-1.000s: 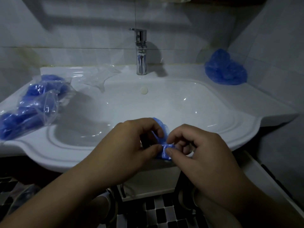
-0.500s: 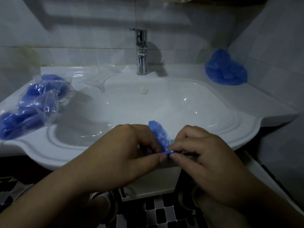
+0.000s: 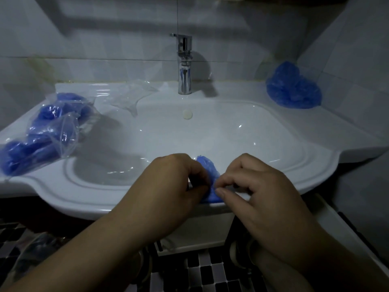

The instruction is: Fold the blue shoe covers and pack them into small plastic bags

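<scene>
A small bunched blue shoe cover [image 3: 207, 167] sits between my two hands over the front rim of the white sink [image 3: 315, 171]. My left hand [image 3: 174, 186] pinches its left side, fingers curled. My right hand [image 3: 259, 188] pinches its right side with thumb and fingertips. Much of the cover is hidden behind my fingers. A loose heap of blue shoe covers [image 3: 292, 89] lies at the back right corner. Clear plastic bags filled with blue covers [image 3: 42, 131] lie on the left ledge.
A chrome tap [image 3: 184, 66] stands at the back centre. Empty clear plastic bags [image 3: 130, 95] lie left of it. Tiled walls close in behind and to the right. Below the sink is a black and white tiled floor [image 3: 208, 275].
Both hands have kept working the same shoe cover at the sink's front edge. The bundle now looks more compact, and my fingers have shifted on it.
</scene>
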A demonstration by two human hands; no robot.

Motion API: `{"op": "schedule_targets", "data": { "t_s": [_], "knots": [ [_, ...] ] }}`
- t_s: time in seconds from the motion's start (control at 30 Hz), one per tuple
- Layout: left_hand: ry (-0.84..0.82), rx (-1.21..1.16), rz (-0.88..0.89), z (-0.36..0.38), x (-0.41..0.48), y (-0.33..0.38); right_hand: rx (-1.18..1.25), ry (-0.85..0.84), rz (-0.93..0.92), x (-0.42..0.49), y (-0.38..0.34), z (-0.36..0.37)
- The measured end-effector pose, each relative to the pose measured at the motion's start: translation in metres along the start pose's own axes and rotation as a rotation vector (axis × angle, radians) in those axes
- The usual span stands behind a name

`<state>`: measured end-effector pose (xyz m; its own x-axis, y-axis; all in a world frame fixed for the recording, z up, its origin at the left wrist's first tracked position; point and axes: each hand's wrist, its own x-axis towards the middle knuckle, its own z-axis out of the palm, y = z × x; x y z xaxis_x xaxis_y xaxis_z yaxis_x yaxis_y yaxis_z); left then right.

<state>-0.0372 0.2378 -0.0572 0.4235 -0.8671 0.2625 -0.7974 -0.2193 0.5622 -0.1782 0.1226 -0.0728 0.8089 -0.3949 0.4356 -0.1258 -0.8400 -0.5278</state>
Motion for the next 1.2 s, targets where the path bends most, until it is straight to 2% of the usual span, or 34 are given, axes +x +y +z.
{"op": "schedule_targets", "data": {
  "t_s": [0.17,0.33,0.5,0.57,0.67,0.77,0.87,0.97,1.1,1.2],
  "knots": [
    [0.078,0.013,0.035,0.002,0.001,-0.003,-0.069,-0.1,-0.006,-0.001,0.003,-0.006],
    [-0.03,0.074,0.147,-0.005,0.0,-0.005,-0.014,-0.143,0.011,-0.001,0.003,-0.014],
    [-0.132,0.002,0.243,-0.011,-0.003,-0.009,0.08,-0.118,0.046,0.001,0.003,-0.014],
    [-0.145,-0.069,0.196,-0.013,-0.003,-0.007,0.097,-0.08,0.091,0.004,0.002,-0.011],
    [-0.062,-0.078,0.084,-0.009,0.0,-0.004,0.157,-0.028,0.165,0.006,-0.001,-0.007],
    [-0.01,-0.108,0.029,-0.006,0.001,-0.002,0.117,-0.022,0.164,0.007,-0.002,-0.003],
    [0.011,-0.051,0.052,-0.002,0.001,-0.001,0.005,-0.024,0.096,0.008,0.0,-0.002],
    [0.044,0.026,0.117,-0.002,-0.001,-0.005,-0.046,-0.122,0.046,0.007,0.003,-0.008],
    [-0.119,0.11,0.225,-0.013,-0.006,-0.007,-0.077,-0.2,0.011,0.003,0.004,-0.016],
    [-0.063,0.092,0.179,-0.013,-0.006,-0.006,-0.035,-0.22,0.015,0.004,0.001,-0.02]
  ]
}}
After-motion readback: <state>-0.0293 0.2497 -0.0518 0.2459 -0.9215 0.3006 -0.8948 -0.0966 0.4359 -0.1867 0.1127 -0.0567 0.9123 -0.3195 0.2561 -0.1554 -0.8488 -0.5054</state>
